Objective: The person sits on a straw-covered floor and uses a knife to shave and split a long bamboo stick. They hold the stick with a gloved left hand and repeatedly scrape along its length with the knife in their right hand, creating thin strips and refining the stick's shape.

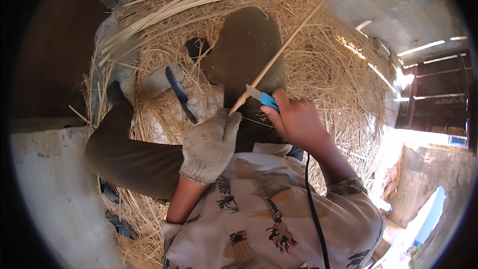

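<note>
Plenty of pale shavings point(323, 74) surround the spot where we sit, spreading beyond our fingers on both sides. 1 dark-trousered leg point(251, 40) reaches out past our fingertips, perhaps giving the work some backing. Farther off, ahead and left of the fingers, long pale strips point(199, 7) lie roughly side by side, probably to keep them straight. 1 slim stick point(286, 50) slants away to the right from our left fingers, its far end free. Our left hand point(209, 142), gloved, likely against the blade, closes around the stick's near end to steady it. Our bare right hand point(301, 122) grips a blue utility knife point(268, 100), its blade crossing the stick just ahead of the gloved fingers; whether it bites, we cannot tell.
</note>
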Motion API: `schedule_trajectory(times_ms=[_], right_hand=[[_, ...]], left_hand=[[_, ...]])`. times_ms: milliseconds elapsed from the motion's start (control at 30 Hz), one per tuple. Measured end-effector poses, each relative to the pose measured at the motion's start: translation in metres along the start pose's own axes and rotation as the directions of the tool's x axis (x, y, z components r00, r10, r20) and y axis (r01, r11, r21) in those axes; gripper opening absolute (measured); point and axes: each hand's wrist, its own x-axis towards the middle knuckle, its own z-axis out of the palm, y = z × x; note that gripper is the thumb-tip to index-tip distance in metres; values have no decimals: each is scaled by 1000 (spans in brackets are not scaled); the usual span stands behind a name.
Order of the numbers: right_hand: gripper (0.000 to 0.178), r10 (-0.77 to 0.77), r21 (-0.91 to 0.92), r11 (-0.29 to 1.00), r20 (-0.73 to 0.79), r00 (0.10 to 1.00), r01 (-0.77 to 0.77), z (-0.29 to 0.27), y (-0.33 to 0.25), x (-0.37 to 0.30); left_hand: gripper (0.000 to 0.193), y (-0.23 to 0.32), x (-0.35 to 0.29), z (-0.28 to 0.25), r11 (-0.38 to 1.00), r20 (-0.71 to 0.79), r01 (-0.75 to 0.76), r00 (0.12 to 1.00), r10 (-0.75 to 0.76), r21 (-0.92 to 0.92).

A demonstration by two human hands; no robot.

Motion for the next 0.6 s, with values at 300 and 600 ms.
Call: schedule_trajectory(times_ms=[300,600], right_hand=[[37,-18,9,1000,-70,997,19,10,4,2],[37,-66,4,998,-67,996,66,9,9,4]], left_hand=[[29,2,2,4,999,-9,-24,1000,24,28],[29,-2,-2,8,995,-75,-103,992,103,7]])
